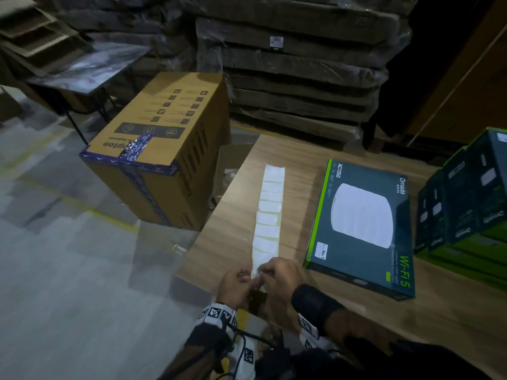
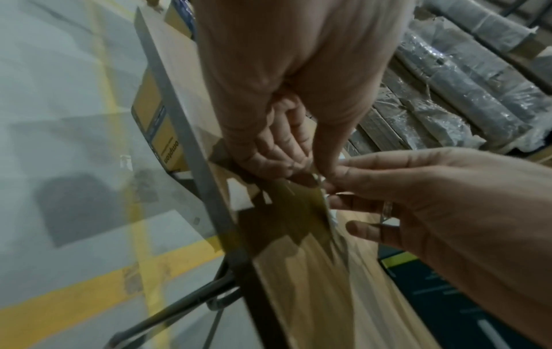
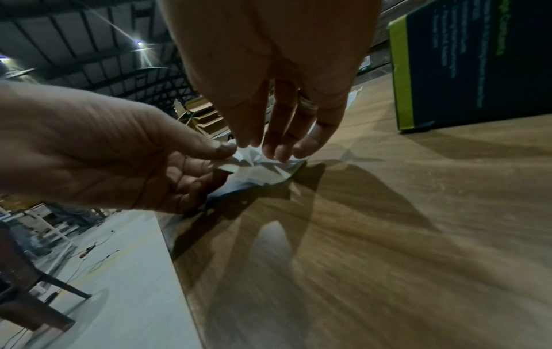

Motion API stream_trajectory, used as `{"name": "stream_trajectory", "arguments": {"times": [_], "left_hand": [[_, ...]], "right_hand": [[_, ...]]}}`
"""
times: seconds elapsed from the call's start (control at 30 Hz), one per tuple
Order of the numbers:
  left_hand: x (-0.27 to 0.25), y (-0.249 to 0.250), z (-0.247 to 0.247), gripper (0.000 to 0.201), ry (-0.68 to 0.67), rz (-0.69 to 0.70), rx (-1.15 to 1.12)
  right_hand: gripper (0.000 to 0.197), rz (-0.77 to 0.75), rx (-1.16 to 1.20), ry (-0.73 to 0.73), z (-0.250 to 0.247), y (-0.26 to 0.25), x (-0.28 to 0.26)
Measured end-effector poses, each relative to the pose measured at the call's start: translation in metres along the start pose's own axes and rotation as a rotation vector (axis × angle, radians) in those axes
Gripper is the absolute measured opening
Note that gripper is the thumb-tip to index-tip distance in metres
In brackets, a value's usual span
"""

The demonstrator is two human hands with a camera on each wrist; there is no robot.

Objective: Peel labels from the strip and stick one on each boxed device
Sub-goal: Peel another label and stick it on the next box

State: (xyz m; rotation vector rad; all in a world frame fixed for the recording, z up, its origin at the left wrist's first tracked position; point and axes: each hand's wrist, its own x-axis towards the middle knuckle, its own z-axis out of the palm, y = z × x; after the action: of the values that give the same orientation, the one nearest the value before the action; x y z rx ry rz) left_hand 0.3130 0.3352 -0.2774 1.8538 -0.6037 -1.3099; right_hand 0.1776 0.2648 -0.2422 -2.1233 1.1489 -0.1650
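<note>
You are seeing a white label strip (image 1: 269, 212) lying on a wood-grain tan table (image 1: 343, 311), a dark teal box (image 1: 362, 229) edged in lime green, and a brown carton (image 1: 162, 149) showing blue patterned tape.

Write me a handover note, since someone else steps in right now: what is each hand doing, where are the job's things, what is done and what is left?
Left hand: pinches the near end of the label strip.
Right hand: fingertips on the same end, working a label loose.
Strip: lies along the wooden table, its far end away from you.
Boxed device: flat on the table right of the strip; no new label can be made out on it.
More device boxes: stacked at the right edge.
Done: nothing stuck that the views show.
Left: finish the peel, stick it on the flat box, repeat for the others.
</note>
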Motion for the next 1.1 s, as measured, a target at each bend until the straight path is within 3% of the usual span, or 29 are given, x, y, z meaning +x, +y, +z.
{"name": "stream_trajectory", "arguments": {"times": [0.33,0.9,1.0,1.1], "left_hand": [[-0.002,0.0,-0.004,0.018,-0.129,0.001,0.011],[0.002,-0.005,-0.003,0.01,-0.123,-0.021,0.045],[0.002,-0.005,-0.003,0.013,-0.052,-0.087,-0.059],[0.0,-0.002,-0.001,0.013,-0.031,-0.127,-0.207]], "right_hand": [[0.025,0.076,0.087,-0.017,-0.001,-0.004,-0.002],[0.022,0.055,-0.037,-0.018,-0.004,-0.005,-0.007],[0.019,0.155,-0.031,0.042,0.002,0.002,-0.008],[0.022,0.409,0.181,0.126,0.008,0.008,-0.01]]}}
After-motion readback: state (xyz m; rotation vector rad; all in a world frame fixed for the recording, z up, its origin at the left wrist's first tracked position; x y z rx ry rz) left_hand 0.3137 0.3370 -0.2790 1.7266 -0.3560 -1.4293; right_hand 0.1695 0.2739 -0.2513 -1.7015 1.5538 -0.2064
